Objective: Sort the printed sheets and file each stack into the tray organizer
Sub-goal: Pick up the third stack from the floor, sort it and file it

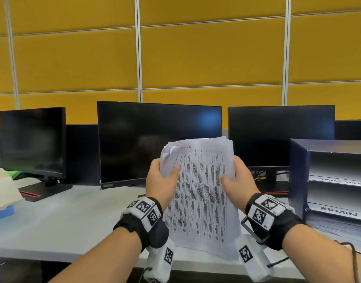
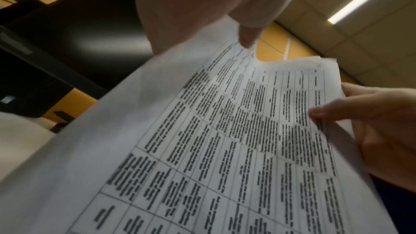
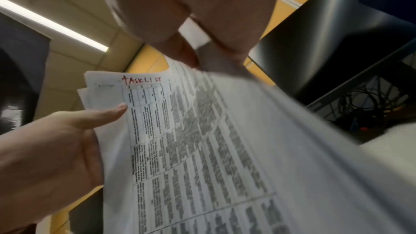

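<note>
I hold a stack of printed sheets (image 1: 200,193) upright above the desk, its top page a dense table with "TASKLIST" handwritten in red at the head. My left hand (image 1: 162,178) grips the stack's left edge, thumb on the front. My right hand (image 1: 236,180) grips the right edge the same way. In the left wrist view the sheets (image 2: 225,140) fill the frame with the right hand (image 2: 371,131) at their far edge. In the right wrist view the sheets (image 3: 202,140) show the red heading, and the left hand (image 3: 67,140) holds their far side. The dark blue tray organizer (image 1: 300,176) stands at the right.
The organizer's shelves carry labels; the lower one reads "ADMIN" (image 1: 339,211) above a thick pile of papers. Three dark monitors (image 1: 159,141) line the back of the grey desk (image 1: 73,217). A beige and blue box (image 1: 1,199) sits at the far left.
</note>
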`<action>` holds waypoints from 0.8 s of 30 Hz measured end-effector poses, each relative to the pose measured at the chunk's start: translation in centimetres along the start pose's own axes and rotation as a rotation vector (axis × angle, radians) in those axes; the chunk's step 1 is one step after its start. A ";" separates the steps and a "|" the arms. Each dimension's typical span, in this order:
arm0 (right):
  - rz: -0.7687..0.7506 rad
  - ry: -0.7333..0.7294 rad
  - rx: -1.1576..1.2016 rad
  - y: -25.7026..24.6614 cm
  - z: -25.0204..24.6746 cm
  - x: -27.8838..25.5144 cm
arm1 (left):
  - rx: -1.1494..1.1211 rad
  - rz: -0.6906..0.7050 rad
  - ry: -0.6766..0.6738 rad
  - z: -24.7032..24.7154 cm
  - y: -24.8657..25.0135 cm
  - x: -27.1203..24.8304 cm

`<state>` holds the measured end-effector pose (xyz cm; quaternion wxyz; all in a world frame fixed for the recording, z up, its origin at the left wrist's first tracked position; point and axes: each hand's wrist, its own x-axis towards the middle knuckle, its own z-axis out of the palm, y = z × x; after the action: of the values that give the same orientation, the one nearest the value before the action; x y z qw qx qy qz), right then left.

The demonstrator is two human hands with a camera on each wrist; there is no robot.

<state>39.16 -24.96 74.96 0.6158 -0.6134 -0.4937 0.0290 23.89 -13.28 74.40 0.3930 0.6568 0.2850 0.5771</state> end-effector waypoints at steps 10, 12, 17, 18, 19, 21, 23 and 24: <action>0.075 0.097 0.077 1.0 -0.3 -0.4 | -0.068 -0.099 -0.099 -0.3 -0.2 -0.8; 0.081 0.096 0.086 1.2 -0.2 -0.6 | -0.051 -0.075 -0.136 -0.3 0.0 -0.9; 0.135 0.090 0.132 1.8 -0.3 -0.3 | -0.073 -0.012 -0.139 -1.0 0.2 -0.9; 0.146 0.090 0.150 1.9 -0.4 -0.2 | -0.085 -0.022 -0.155 -1.1 0.3 -0.8; 0.152 0.084 0.149 1.8 -0.4 -0.2 | -0.089 -0.025 -0.174 -1.2 0.3 -0.8; 0.132 0.098 0.125 1.8 -0.3 -0.2 | -0.081 -0.002 -0.180 -1.3 0.5 -0.7; 0.103 0.139 0.124 1.7 -0.2 -0.3 | -0.097 0.020 -0.153 -1.4 0.5 -0.6; 0.097 0.142 0.140 1.7 -0.1 -0.4 | -0.104 0.025 -0.150 -1.4 0.5 -0.5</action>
<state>40.01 -24.82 73.41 0.6883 -0.5928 -0.4151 0.0496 22.40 -13.75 74.59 0.4396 0.6803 0.2163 0.5452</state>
